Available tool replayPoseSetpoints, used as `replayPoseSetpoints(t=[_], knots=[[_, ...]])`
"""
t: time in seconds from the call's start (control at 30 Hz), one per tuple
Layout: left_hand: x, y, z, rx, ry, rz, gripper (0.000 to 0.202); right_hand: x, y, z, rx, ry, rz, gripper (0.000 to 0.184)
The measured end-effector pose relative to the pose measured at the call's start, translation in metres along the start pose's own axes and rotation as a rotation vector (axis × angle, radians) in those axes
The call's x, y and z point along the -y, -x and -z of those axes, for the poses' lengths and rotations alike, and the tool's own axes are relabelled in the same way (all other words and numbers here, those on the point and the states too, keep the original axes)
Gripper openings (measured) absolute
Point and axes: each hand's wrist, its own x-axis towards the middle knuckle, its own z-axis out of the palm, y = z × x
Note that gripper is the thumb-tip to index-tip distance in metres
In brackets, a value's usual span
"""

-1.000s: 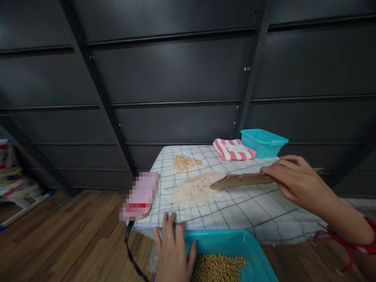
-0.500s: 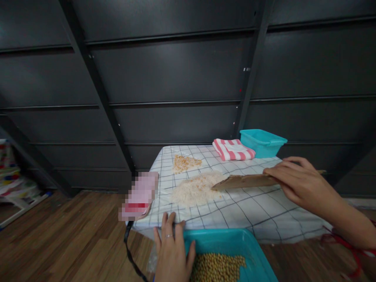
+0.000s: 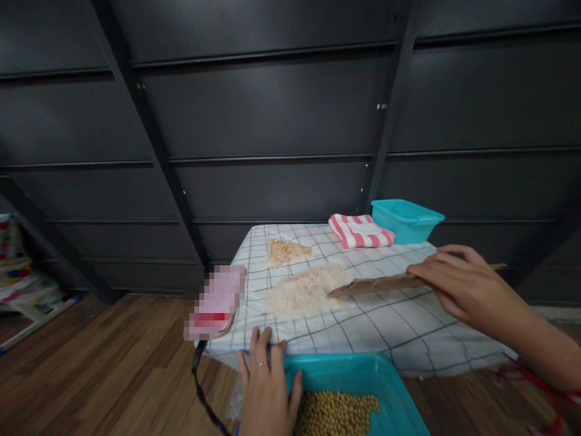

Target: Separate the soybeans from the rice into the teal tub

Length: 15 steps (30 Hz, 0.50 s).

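Observation:
My right hand (image 3: 458, 281) is closed on a flat brown piece of cardboard (image 3: 376, 284), tilted over the table. Its far edge touches the right side of a pile of white rice (image 3: 302, 297) with some yellow grains mixed in. At the front, my left hand (image 3: 267, 384) lies with fingers spread at the left rim of a teal basin (image 3: 385, 369), fingertips by the table edge and thumb over the basin's inside. Greenish-yellow beans (image 3: 336, 415) cover the basin's bottom. Behind the rice is a smaller patch of yellow kernels (image 3: 288, 249).
A checked white cloth covers the table (image 3: 390, 330). At the back right are a folded pink-and-white striped towel (image 3: 361, 231) and a second teal basin (image 3: 406, 221). A pixelated pink object (image 3: 218, 300) with a black strap lies on the left edge. A dark panelled wall (image 3: 272, 115) stands behind.
The cardboard has tipped slightly flatter, its lower edge still at the right of the rice pile. The right hand has shifted very little; the left hand has stayed put.

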Motion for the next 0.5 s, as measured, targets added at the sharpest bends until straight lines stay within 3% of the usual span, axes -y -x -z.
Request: replayPoseSetpoints(t=[0.13,0.33,0.5], knots=[[0.005,0.001,-0.001,0.053,0.012,-0.04,0.025,-0.001,0.005,0.006,-0.013,-0.041,-0.024,0.029],[-0.008,-0.001,0.002,-0.028,0.011,0.036,0.022,0.004,-0.005,0.002,-0.001,0.009,-0.008,0.029],[-0.003,-0.001,0.003,0.001,0.013,0.015,0.022,0.003,-0.002,0.0,0.01,-0.022,0.009,0.03]])
